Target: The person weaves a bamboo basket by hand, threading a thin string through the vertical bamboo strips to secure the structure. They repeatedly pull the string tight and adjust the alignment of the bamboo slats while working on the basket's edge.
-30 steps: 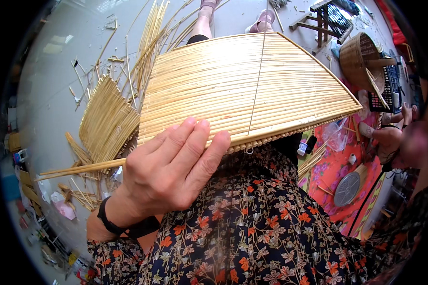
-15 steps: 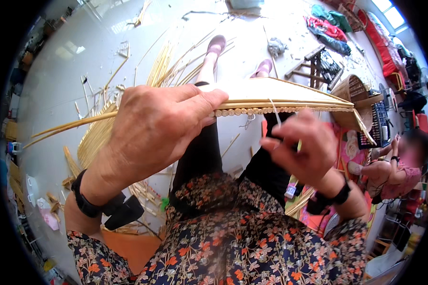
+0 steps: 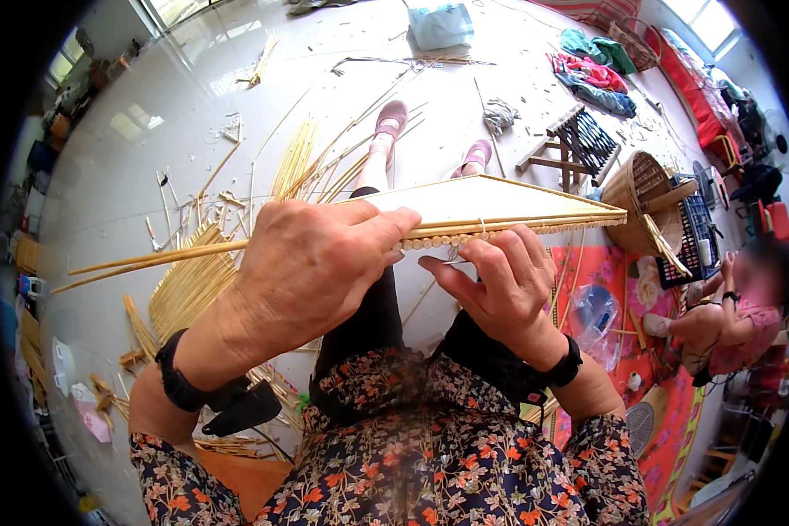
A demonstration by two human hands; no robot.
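Observation:
My left hand is closed on the near edge of a flat panel of straw-coloured stalks, thumb on its pale upper face. Round stalk ends line that edge in a row. Two long thin strips lie along the edge and stick out to the left past my wrist. White thread loops over the strips near the middle of the edge. Just under it, my right hand pinches a thin shiny sliver, needle-like, between thumb and fingers. The fingertips are close to the edge.
Loose stalks and a finished-looking stalk mat lie on the pale floor at left. A wooden folding stool, a wicker basket and a black crate stand at right. Another person sits beyond the red patterned mat.
My right hand has moved left and closer to the panel's edge, from a blurred pull on the thread to a pinch below it. The panel sits slightly lower in view; my left hand keeps its grip.

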